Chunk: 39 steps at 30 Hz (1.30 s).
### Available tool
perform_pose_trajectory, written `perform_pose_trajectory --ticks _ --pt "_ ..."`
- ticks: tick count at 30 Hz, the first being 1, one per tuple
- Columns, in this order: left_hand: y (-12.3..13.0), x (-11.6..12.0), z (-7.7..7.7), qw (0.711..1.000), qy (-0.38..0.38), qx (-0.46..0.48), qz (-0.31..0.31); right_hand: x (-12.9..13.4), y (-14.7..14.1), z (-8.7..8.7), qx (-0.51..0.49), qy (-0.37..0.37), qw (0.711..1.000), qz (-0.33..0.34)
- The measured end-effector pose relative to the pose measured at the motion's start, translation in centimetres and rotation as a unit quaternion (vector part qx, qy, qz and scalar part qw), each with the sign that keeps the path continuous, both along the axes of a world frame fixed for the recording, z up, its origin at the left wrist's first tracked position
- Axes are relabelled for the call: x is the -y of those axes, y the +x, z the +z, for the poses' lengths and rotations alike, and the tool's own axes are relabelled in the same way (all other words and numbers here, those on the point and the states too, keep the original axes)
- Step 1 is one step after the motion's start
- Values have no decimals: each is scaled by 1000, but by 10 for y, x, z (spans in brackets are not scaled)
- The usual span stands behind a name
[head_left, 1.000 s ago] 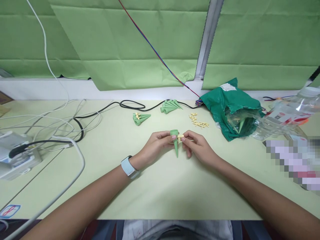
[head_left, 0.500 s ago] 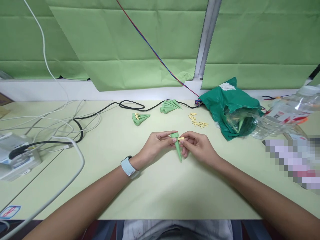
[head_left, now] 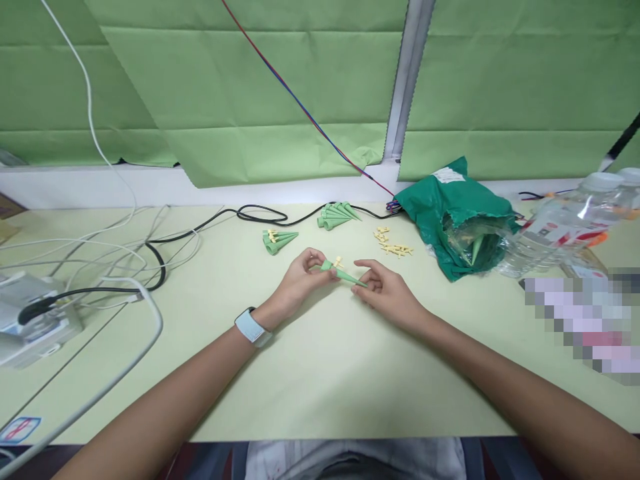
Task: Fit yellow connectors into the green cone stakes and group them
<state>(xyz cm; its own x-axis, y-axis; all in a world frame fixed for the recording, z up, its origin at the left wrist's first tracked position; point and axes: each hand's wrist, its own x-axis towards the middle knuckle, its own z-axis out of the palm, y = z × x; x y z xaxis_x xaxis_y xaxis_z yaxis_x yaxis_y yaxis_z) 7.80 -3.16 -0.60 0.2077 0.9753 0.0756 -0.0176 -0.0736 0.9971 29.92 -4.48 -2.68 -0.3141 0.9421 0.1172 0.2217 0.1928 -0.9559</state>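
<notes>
My left hand (head_left: 304,277) is shut on a green plastic cone spike (head_left: 343,273), which lies almost level with its tip pointing right. A small pale yellow plastic piece (head_left: 339,263) sticks up from the spike, close to my left fingers. My right hand (head_left: 384,291) is next to the spike's tip, fingers apart, and holds nothing. Farther back on the pale green table (head_left: 320,393) lie a stack of green cones (head_left: 334,215), a bundle of cones with yellow pieces (head_left: 277,242) and a loose pile of yellow pieces (head_left: 391,245).
A torn green plastic bag (head_left: 453,223) holding cones and a large plastic bottle (head_left: 565,230) stand at the right. A black cable (head_left: 260,215) and white cables (head_left: 100,243) run along the left and back, near a white power strip (head_left: 37,320). Green curtains hang behind.
The spike has swung from pointing down to lying sideways with its tip to the right. My right hand has released the yellow piece, which now sits at the spike's wide end.
</notes>
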Motion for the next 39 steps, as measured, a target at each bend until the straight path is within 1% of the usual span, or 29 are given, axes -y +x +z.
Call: perform_pose_trajectory --ticks 2,3,5,7,10,11,12,14,19,20,22,28,39 --pt "-12 -10 -3 995 46 -66 55 -3 1 -5 52 53 997 -27" --pt "-18 -15 -4 987 80 -118 80 -4 1 -6 70 73 994 -34" --pt "-30 -22 -3 957 138 -219 128 -5 2 -6 96 94 990 -33" --pt "-40 -27 0 918 170 -306 184 -4 3 -4 120 103 987 -19" --pt "-54 -31 3 826 219 -454 251 -1 3 -1 152 129 980 1" --pt "-58 -33 3 804 224 -485 262 0 3 0 158 140 977 4" --pt "-61 -34 3 788 227 -505 268 1 2 0 163 151 975 6" --pt "-67 -38 1 768 235 -528 277 1 2 0 169 165 972 8" --pt "-79 -45 -4 710 273 -568 314 2 3 -1 179 177 968 17" --pt "-81 -46 -5 702 277 -572 321 2 3 -1 180 179 967 19" --pt "-83 -47 -6 696 280 -575 327 2 3 -1 183 183 966 22" --pt "-85 -50 -8 705 260 -577 318 2 3 0 187 189 964 29" --pt "-84 -51 -9 701 247 -585 326 2 2 -1 185 186 965 33"
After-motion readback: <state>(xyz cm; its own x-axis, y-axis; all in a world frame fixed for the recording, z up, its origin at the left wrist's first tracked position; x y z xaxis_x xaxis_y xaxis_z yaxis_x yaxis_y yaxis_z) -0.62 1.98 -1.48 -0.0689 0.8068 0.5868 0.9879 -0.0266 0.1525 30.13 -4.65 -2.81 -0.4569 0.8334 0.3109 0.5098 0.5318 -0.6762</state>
